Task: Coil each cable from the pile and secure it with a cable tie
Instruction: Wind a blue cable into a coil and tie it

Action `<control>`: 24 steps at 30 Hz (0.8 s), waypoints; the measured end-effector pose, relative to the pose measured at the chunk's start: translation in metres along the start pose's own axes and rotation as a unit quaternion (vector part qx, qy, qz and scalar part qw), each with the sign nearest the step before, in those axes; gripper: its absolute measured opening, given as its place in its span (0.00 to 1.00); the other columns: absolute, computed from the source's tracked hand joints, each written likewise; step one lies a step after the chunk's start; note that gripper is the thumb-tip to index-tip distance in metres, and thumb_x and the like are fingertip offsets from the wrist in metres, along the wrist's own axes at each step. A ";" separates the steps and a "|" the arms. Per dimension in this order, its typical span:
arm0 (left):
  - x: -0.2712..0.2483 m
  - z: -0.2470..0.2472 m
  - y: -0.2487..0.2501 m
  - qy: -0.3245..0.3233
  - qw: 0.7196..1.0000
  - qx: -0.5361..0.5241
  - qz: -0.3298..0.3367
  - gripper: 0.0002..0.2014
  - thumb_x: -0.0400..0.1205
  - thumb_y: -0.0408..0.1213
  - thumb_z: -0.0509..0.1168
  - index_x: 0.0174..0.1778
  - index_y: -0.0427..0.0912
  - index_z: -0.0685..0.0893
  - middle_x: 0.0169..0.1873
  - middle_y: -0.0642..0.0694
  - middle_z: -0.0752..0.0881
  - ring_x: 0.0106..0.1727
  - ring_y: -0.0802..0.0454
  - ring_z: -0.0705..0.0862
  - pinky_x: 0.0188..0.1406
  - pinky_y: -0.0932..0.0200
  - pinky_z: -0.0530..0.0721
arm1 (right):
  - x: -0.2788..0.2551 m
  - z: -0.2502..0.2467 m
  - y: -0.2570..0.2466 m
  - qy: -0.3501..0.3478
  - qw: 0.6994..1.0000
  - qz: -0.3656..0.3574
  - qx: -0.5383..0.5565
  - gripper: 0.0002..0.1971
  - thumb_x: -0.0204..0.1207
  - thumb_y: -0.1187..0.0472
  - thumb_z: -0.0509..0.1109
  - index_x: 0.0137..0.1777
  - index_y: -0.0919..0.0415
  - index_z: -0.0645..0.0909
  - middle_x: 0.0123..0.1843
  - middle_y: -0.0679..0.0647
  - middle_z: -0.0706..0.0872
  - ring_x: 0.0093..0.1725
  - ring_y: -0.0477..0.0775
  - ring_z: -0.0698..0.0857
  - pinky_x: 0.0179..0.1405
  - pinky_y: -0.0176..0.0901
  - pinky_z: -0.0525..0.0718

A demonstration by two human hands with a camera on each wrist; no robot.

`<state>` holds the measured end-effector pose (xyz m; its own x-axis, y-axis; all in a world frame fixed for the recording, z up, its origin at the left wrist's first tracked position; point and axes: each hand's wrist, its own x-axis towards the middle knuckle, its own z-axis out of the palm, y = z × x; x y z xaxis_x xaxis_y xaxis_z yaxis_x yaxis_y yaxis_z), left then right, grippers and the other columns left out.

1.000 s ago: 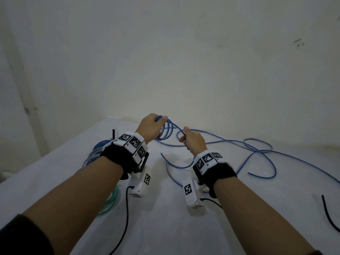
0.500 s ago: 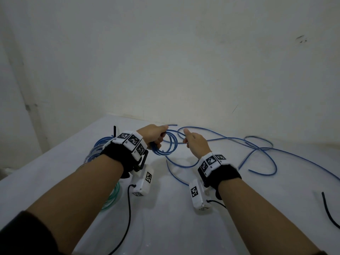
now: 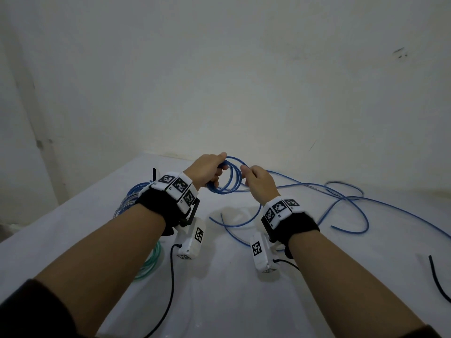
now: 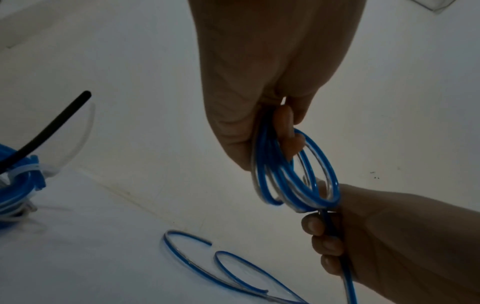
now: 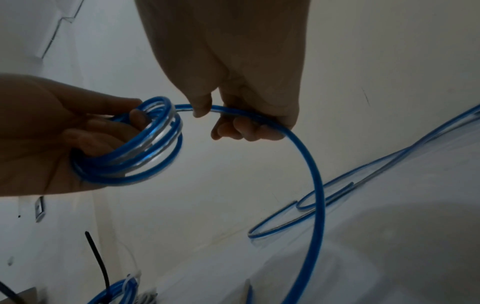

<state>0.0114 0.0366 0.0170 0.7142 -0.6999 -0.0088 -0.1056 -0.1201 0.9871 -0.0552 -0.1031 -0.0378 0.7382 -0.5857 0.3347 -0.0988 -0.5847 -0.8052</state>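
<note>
**Inspector:** Your table [image 3: 219,301] carries the slack of the blue cable [image 3: 346,198]; it sprawls away to your right, long run lying roughly left to right. A bundled blue coil [image 3: 136,191] lies by your left wrist, a green coil [image 3: 151,262] nearer you.

**Operator:** And the part in hand?

**Inspector:** Raised above the table, between your hands. Your left hand [image 3: 207,172] has its fingers curled through several stacked loops [image 3: 230,178], thumb on top; the ring stands near upright, facing you. Your right hand [image 3: 258,182] pinches the feeding strand just beside the ring, fingers [image 5: 246,131] folded around it; from there it arcs down to the table.

**Operator:** Ties?

**Inspector:** A black strip [image 3: 438,279] lies far right, possibly one; too small to confirm.
</note>
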 end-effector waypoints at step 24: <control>0.007 -0.009 -0.010 0.079 0.997 -0.006 -0.014 0.17 0.84 0.45 0.55 0.32 0.40 0.74 0.13 0.54 0.69 0.10 0.56 0.70 0.35 0.56 0.73 | -0.005 0.010 0.013 -0.111 0.980 0.132 -0.099 0.17 0.75 0.60 0.68 0.28 0.57 0.67 0.31 0.56 0.75 0.30 0.53 0.71 0.32 0.40 0.70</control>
<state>0.0236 0.0393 0.0080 0.8167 -0.5769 -0.0116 -0.0765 -0.1282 0.9888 -0.0535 -0.1025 -0.0544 0.7949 -0.6068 -0.0052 -0.4169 -0.5399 -0.7312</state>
